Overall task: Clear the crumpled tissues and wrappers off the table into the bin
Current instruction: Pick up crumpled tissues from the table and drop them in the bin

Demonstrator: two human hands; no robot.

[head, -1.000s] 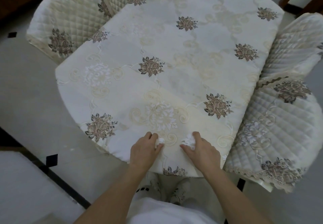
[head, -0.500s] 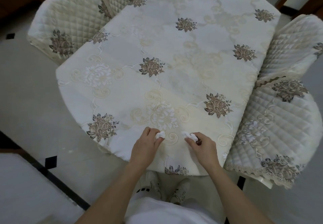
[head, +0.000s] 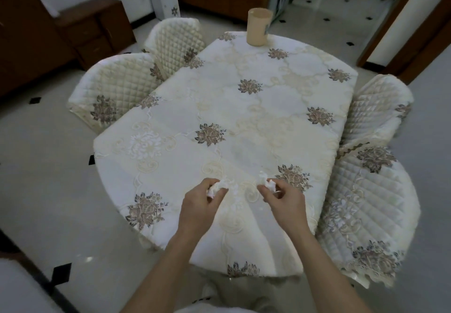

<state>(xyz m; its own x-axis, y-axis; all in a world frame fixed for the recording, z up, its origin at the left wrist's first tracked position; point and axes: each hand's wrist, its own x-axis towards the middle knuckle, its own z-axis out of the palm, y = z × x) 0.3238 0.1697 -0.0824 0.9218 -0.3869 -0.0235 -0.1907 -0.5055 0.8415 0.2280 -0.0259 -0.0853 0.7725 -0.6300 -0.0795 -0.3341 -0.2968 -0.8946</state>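
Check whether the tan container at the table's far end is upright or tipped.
Upright: the tan container stands on its base, rim on top.

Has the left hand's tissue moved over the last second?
Yes. The left hand has drawn its tissue leftward, away from the embroidered cream scroll.

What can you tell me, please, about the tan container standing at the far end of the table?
The tan container is a plain upright cylinder, apparently open at the top, smooth and matte like plastic. It stands on the floral tablecloth at the table's far edge, near the middle of that end. Only the cloth touches it, and its inside is hidden from this angle. The left hand and right hand, each gripping a crumpled tissue, are at the near edge, well away from it.
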